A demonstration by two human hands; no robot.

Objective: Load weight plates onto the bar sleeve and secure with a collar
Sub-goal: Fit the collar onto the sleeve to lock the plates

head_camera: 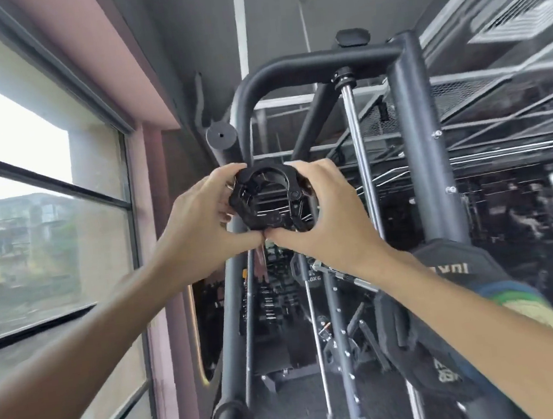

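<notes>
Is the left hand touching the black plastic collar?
Touching. Head view: the left hand curls its fingers round the black plastic collar.

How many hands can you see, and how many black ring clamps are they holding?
Hands: 2, the left hand and the right hand
Collar: 1, gripped by both hands
Total: 3

The collar (272, 197) is black; the rack frame (422, 144) is dark grey, its guide rod (360, 151) chrome. The weight plate (456, 256) is black with pale lettering, the shirt cuff (519, 298) banded blue, green and cream.
</notes>
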